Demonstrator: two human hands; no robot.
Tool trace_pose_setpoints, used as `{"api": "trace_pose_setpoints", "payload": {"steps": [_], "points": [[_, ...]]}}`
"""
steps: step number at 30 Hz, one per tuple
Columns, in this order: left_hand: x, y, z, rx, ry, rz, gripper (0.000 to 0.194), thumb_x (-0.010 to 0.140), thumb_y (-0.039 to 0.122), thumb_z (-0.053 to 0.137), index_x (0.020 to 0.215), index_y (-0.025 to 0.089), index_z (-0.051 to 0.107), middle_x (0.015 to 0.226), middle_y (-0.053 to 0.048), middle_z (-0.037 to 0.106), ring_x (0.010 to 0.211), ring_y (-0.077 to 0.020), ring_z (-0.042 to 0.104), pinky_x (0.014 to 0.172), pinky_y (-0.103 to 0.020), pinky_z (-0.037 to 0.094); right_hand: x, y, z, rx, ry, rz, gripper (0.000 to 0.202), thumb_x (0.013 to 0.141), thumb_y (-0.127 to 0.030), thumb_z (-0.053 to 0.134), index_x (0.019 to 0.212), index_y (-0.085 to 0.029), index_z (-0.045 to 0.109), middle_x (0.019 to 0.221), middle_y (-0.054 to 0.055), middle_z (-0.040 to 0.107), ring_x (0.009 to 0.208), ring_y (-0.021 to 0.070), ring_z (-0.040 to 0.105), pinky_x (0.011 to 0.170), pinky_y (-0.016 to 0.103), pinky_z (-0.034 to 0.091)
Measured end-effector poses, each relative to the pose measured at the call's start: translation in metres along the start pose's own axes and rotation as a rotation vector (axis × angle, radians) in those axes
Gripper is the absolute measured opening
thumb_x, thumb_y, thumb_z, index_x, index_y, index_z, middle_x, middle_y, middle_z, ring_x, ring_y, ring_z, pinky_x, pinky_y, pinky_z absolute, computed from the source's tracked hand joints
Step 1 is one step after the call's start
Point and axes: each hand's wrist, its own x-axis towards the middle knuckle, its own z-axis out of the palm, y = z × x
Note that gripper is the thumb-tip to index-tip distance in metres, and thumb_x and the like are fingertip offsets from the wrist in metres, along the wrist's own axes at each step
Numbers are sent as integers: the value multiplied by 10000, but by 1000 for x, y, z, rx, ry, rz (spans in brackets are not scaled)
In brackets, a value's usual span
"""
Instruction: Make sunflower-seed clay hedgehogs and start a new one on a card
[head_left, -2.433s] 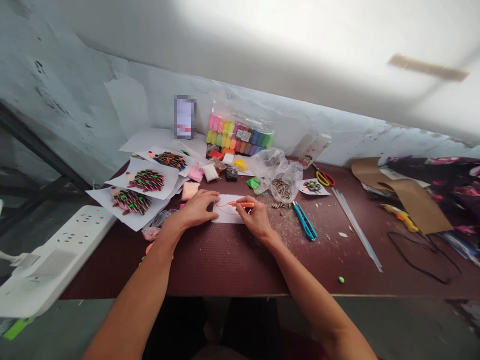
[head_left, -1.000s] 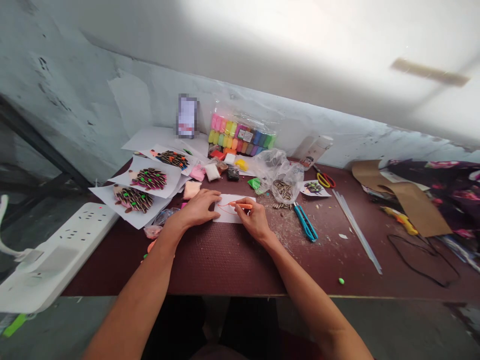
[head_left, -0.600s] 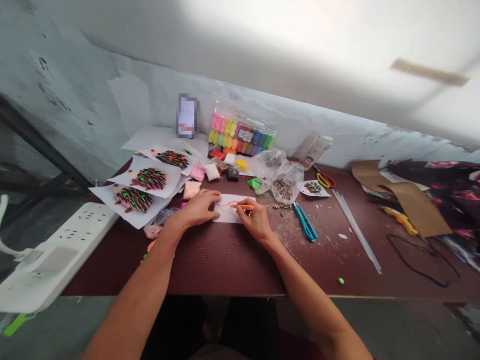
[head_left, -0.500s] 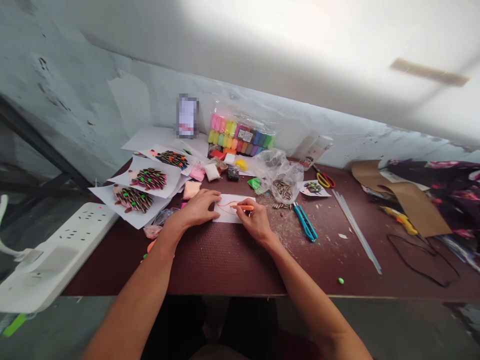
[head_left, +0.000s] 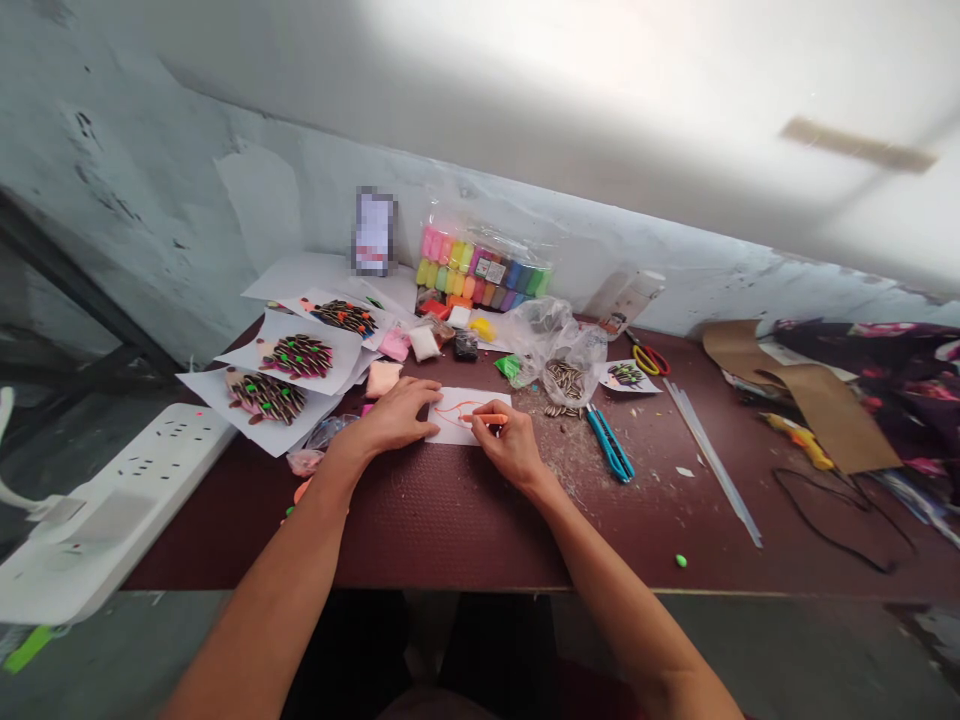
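A small white sheet of paper (head_left: 450,432) lies on the dark red table (head_left: 435,520), with thin orange curved lines on it. My right hand (head_left: 514,445) grips an orange pen (head_left: 491,419), its tip on the paper. Resting over the sheet's left edge, my left hand (head_left: 397,412) is spread flat, fingertips on the paper. Behind it sits a pale peach clay packet (head_left: 383,379). Three papers to the left carry hedgehog-like figures made of seeds, one of them at the front (head_left: 274,398).
A blue cutter (head_left: 610,445), a plastic bag of seeds (head_left: 570,375), scissors (head_left: 649,360) and clear sticks (head_left: 712,460) lie to the right. Coloured clay packs (head_left: 484,275) and a phone (head_left: 373,233) stand at the wall. A power strip (head_left: 127,500) is at the left.
The pen and my right hand have shifted very slightly, and the orange line on the paper looks a little fuller. My left hand stays where it was.
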Motion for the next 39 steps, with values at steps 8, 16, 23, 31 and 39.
{"api": "trace_pose_setpoints", "payload": {"steps": [8, 16, 23, 31, 39], "points": [[0, -1, 1, -10, 8, 0, 513, 737, 283, 656, 1244, 200, 670, 1472, -97, 568, 1377, -313, 472, 1187, -470, 347, 1, 1, 1, 2, 49, 7, 193, 878, -322, 573, 813, -191, 699, 765, 36, 727, 533, 122, 522, 562, 251, 416], [1, -3, 3, -23, 23, 10, 502, 731, 281, 661, 1228, 214, 671, 1468, -96, 571, 1371, -318, 480, 1181, -488, 350, 2, 3, 2, -8, 34, -5, 208, 907, -323, 561, 881, -194, 722, 848, 52, 751, 589, 137, 577, 603, 256, 441], [1, -2, 3, -19, 22, 8, 503, 736, 282, 662, 1234, 210, 664, 1468, -102, 570, 1376, -308, 477, 1183, -475, 346, 5, 3, 5, 2, 13, -25, 230, 925, -343, 556, 933, -196, 732, 892, 65, 763, 629, 154, 605, 623, 264, 456], [2, -5, 5, -21, 28, 13, 504, 738, 281, 669, 1238, 213, 666, 1463, -101, 576, 1370, -299, 485, 1184, -470, 340, 4, 4, 2, -56, 12, -22, 215, 912, -346, 564, 870, -194, 710, 826, 54, 750, 563, 135, 560, 605, 259, 452], [2, -3, 2, -16, 6, -6, 516, 741, 283, 671, 1252, 207, 666, 1479, -97, 561, 1384, -304, 468, 1191, -456, 334, 1, 5, 0, -80, 5, -24, 183, 898, -320, 574, 837, -197, 695, 789, 43, 731, 570, 136, 568, 605, 257, 433]]}}
